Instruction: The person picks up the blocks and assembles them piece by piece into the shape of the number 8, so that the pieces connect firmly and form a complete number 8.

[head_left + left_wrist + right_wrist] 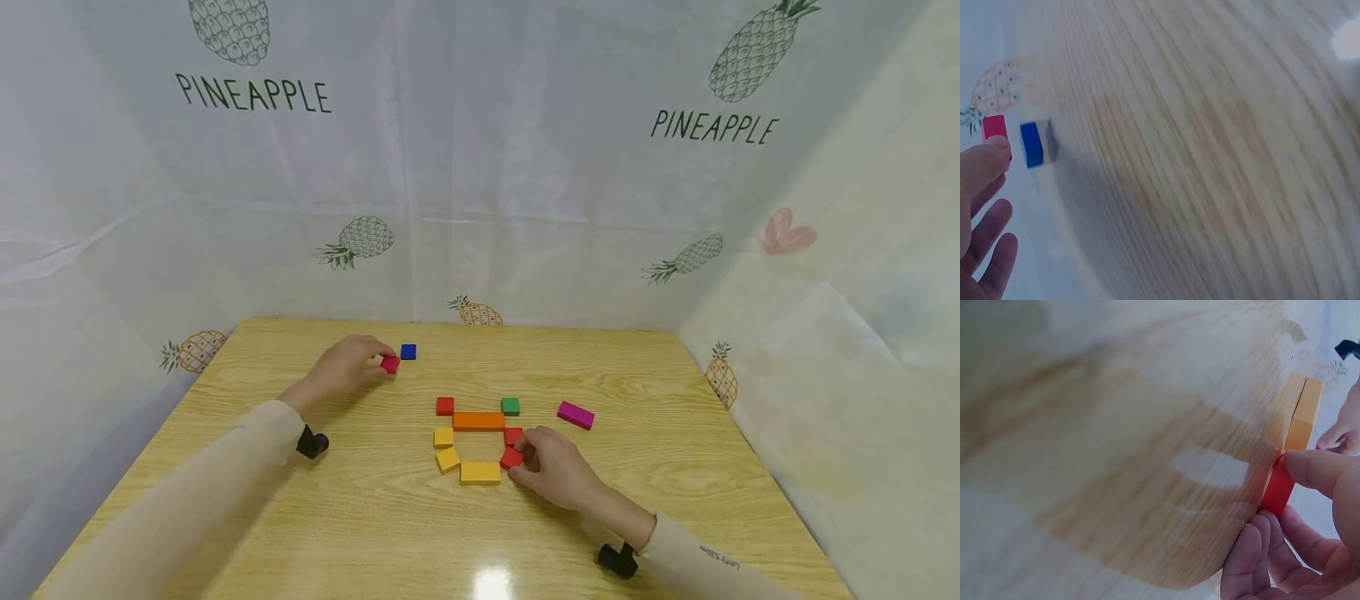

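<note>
At the back left of the table, my left hand point(347, 364) pinches a pinkish-red block point(390, 365) between thumb and fingers. A blue block point(408, 352) lies just beyond it, apart from the fingers in the left wrist view. My right hand point(557, 469) grips a tilted red block point(512, 458) at the lower right of a ring of blocks. Another red block point(513, 436) sits directly behind that one. In the right wrist view, the thumb and fingers lie on either side of the red block point(1278, 487), close to a yellow block point(1304, 415).
The ring also has a long orange block point(478, 422), a yellow oblong point(480, 473), smaller yellow blocks point(443, 437), a red cube point(446, 406) and a green cube point(511, 406). A magenta block point(576, 415) lies to the right. Pineapple-print cloth point(480, 167) hangs behind the table.
</note>
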`<state>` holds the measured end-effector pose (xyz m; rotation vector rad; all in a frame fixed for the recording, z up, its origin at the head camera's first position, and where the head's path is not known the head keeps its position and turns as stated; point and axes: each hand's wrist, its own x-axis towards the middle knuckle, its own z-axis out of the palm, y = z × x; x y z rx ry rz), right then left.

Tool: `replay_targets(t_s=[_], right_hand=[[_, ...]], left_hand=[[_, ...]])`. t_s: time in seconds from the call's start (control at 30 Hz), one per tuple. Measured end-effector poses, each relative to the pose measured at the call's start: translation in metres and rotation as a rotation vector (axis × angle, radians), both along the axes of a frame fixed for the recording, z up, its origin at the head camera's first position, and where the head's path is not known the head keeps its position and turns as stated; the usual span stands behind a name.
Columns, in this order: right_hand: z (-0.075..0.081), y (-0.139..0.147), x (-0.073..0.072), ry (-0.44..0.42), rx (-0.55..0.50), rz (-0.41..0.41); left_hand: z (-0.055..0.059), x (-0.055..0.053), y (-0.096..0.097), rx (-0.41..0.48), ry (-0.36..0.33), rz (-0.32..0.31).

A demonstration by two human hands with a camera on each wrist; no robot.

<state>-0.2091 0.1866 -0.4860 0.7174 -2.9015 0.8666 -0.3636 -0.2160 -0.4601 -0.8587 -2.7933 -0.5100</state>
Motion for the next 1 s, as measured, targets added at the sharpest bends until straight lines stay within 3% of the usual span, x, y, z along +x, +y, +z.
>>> replay_targets(t_s=[0.43, 1.0], right_hand=[[0.001, 0.000, -0.001, -0.008, 0.003, -0.005], [0.001, 0.000, -0.001, -0.016, 0.005, -0.009]], left_hand=[[0.003, 0.004, 0.037, -0.032, -0.007, -0.039], [0.002, -0.003, 0.087, -0.038, -0.023, -0.091]])
